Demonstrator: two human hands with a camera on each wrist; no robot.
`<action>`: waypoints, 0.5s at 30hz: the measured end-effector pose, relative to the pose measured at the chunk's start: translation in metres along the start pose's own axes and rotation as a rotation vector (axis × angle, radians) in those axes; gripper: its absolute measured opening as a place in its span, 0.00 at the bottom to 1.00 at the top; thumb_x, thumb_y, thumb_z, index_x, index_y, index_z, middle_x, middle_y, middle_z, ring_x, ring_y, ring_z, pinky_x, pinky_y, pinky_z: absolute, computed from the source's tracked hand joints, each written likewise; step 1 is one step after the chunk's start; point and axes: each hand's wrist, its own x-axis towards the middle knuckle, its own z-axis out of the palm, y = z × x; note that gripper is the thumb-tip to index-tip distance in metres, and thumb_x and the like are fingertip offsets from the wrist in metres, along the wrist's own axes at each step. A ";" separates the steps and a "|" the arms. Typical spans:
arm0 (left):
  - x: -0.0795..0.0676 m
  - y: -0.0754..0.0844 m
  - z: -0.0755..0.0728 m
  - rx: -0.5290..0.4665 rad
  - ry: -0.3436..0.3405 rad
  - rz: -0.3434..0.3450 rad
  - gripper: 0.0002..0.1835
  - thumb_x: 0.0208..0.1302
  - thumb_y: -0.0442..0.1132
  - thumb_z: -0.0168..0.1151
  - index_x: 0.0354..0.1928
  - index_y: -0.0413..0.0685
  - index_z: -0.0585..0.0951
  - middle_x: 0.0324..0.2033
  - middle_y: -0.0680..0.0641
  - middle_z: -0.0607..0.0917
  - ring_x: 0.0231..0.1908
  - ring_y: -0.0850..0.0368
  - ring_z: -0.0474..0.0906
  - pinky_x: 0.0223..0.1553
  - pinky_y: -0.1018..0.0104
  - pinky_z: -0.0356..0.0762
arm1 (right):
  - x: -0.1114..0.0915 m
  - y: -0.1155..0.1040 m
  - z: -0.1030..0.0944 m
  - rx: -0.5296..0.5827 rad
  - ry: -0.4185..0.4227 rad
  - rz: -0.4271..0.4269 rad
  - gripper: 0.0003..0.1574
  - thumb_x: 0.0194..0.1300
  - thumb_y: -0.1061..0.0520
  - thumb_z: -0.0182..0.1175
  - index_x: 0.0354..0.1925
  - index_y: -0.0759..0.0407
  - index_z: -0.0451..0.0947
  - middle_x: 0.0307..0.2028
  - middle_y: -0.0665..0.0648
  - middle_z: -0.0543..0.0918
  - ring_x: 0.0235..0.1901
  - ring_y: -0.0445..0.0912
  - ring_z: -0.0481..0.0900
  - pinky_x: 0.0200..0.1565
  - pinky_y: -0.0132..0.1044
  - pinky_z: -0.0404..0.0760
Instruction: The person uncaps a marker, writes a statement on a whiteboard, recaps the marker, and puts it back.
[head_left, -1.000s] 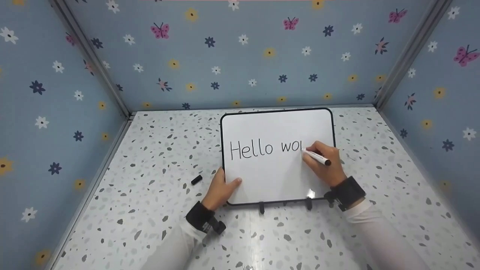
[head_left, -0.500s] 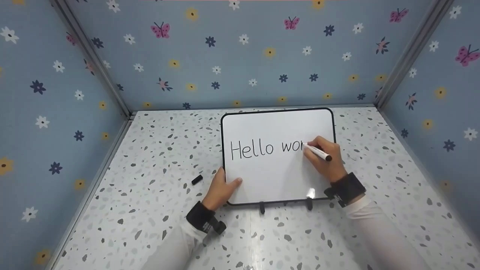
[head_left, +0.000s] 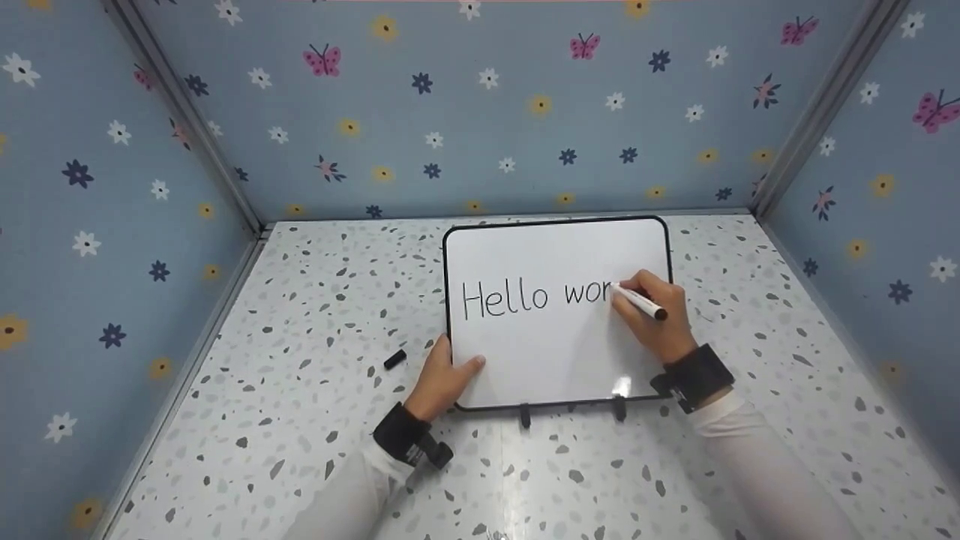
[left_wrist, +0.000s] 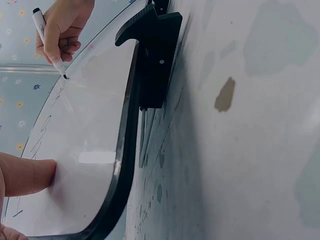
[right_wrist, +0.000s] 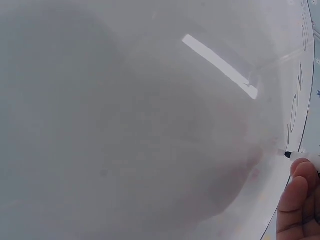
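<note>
From my remote station, the head view shows the left hand (head_left: 439, 381) gripping the near left corner region of the whiteboard (head_left: 540, 352), its thumb laid on the white face and its other fingers at the black-rimmed edge. The right hand (head_left: 661, 319) pinches a white marker (head_left: 639, 301) between thumb and fingers; the black end points back toward the wrist. In my right wrist view, the dark nib, just ahead of these fingers, is at the board's face. Black lettering (head_left: 504, 300) reading "Hello wor" runs from beyond the left thumb to the right fingertips. Left of the left fingers, just apart, I note a small black cap (head_left: 394, 360) on the speckled counter (head_left: 300, 420). Two black supports (head_left: 525, 415) project from the board's near edge, right of the left thumb.
</note>
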 end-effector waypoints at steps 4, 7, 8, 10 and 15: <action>0.000 0.000 0.001 0.001 -0.002 -0.002 0.34 0.73 0.37 0.66 0.75 0.34 0.67 0.72 0.30 0.76 0.72 0.36 0.75 0.78 0.41 0.70 | 0.000 0.002 -0.001 -0.007 0.015 -0.006 0.05 0.54 0.70 0.66 0.25 0.66 0.80 0.19 0.59 0.84 0.20 0.38 0.71 0.26 0.19 0.66; 0.000 -0.001 0.001 0.010 -0.002 0.008 0.33 0.73 0.37 0.66 0.75 0.34 0.67 0.71 0.30 0.77 0.71 0.36 0.76 0.77 0.41 0.72 | 0.000 0.003 -0.001 -0.016 0.018 0.000 0.04 0.54 0.70 0.66 0.25 0.66 0.80 0.19 0.59 0.84 0.20 0.37 0.71 0.25 0.19 0.66; 0.000 -0.002 0.001 0.012 -0.002 0.013 0.33 0.74 0.37 0.66 0.74 0.33 0.67 0.71 0.30 0.77 0.71 0.36 0.77 0.77 0.41 0.72 | 0.000 0.003 -0.001 -0.016 0.018 0.004 0.04 0.54 0.70 0.66 0.25 0.66 0.80 0.19 0.59 0.85 0.20 0.37 0.71 0.25 0.20 0.66; 0.000 -0.002 0.000 0.011 -0.003 0.023 0.33 0.73 0.37 0.66 0.74 0.33 0.67 0.70 0.29 0.77 0.70 0.35 0.77 0.76 0.40 0.72 | 0.000 0.003 -0.002 -0.019 0.018 0.004 0.04 0.54 0.70 0.66 0.26 0.66 0.80 0.19 0.59 0.84 0.20 0.37 0.71 0.25 0.20 0.66; 0.001 -0.001 0.000 0.006 -0.004 0.027 0.34 0.74 0.37 0.66 0.76 0.33 0.66 0.72 0.29 0.76 0.73 0.34 0.75 0.78 0.40 0.70 | 0.001 0.002 -0.003 -0.005 0.007 0.003 0.04 0.54 0.69 0.66 0.26 0.66 0.80 0.19 0.58 0.84 0.20 0.37 0.71 0.25 0.20 0.65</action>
